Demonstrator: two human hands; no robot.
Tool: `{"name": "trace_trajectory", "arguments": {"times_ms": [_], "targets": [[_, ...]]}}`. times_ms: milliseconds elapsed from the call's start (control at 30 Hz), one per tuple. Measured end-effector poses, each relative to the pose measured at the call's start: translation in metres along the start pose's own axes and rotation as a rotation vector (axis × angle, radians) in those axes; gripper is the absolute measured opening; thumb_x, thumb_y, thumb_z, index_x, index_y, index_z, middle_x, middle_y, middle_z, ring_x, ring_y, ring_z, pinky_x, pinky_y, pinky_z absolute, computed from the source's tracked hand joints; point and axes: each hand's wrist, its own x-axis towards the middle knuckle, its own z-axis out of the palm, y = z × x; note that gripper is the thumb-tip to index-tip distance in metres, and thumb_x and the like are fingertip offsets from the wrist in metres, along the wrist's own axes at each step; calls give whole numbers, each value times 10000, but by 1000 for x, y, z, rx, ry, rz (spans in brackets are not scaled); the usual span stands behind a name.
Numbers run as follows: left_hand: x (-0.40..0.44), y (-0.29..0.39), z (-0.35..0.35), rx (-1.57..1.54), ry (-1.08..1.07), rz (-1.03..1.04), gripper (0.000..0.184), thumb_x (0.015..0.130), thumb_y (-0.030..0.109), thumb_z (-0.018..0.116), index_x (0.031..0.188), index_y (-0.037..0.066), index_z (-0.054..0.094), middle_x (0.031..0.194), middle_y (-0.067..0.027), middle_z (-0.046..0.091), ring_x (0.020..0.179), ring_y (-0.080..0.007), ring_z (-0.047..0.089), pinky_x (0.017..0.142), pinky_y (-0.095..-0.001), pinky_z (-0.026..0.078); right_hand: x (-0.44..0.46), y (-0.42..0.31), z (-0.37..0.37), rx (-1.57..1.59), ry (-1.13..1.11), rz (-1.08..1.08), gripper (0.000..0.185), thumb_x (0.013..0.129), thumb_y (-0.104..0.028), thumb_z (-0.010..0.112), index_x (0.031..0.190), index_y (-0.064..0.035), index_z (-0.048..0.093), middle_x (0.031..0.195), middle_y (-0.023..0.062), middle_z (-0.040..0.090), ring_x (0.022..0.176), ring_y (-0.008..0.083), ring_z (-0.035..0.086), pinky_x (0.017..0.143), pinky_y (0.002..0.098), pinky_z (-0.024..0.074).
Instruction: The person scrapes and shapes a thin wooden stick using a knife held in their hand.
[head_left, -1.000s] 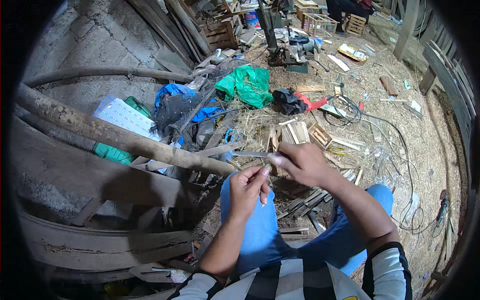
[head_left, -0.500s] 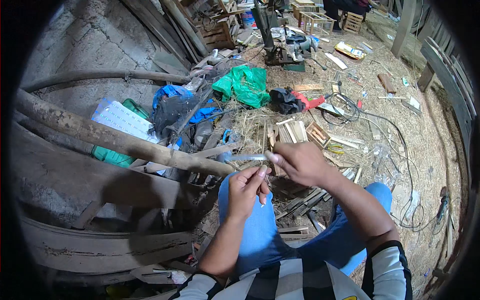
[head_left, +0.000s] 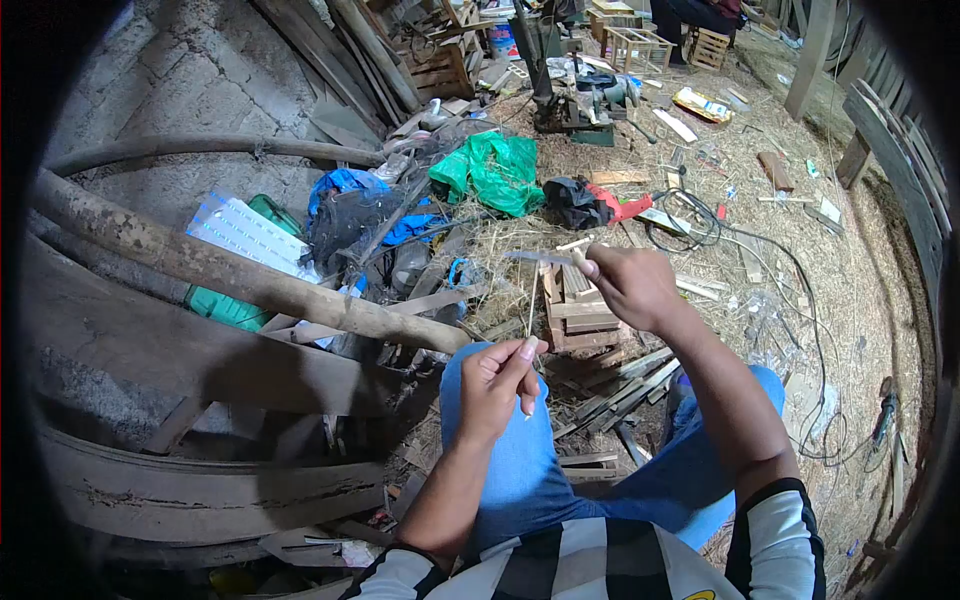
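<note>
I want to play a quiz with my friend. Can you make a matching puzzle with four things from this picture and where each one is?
Things:
1. thin pale wooden stick
2. flat silvery blade
3. crumpled green plastic bag
4. long round wooden pole

Places:
A. slanting across the picture's left side
B. held in the right hand
C. on the straw-littered floor, beyond the hands
D. pinched in the left hand

Right pairs: 1-D, 2-B, 3-C, 4-A
</note>
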Motion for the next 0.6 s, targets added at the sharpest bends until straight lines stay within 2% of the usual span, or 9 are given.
{"name": "trace_trajectory", "arguments": {"times_ms": [167,233,433,500,600], "targets": [[4,-1,3,-2,34,-39,275,1042,200,631,1071,-62,710,588,-41,588,403,-98,497,392,-236,403,-19,-36,8,112,-102,-185,336,1029,-403,527,918,-89,570,751,156,643,726,423,647,621,538,482],[4,-3,5,36,32,55,283,1050,213,628,1094,-51,720,598,-29,601,416,-81,507,409,-228,396,-22,-43,6,114,-155,-253,323,1027,-393,528,918,-92,567,754,155,651,716,416,654,609,535,482],[5,-1,3,51,63,15,267,1044,194,634,1086,-54,722,596,-30,597,420,-82,506,407,-231,396,-14,-28,5,10,-187,-200,321,1031,-410,501,958,-107,582,786,131,683,716,407,677,598,542,502],[5,0,2,46,65,10,271,1045,196,633,1087,-57,721,596,-32,597,421,-83,506,407,-232,397,-12,-20,10,13,-108,-162,329,1037,-424,492,960,-118,583,773,136,687,710,405,676,597,542,499],[6,-1,3,43,69,2,277,1042,196,635,1074,-66,719,590,-36,591,412,-90,500,394,-233,392,-9,-12,7,2,-125,-115,357,1046,-459,473,980,-133,601,755,139,690,708,403,676,605,543,497]]}}
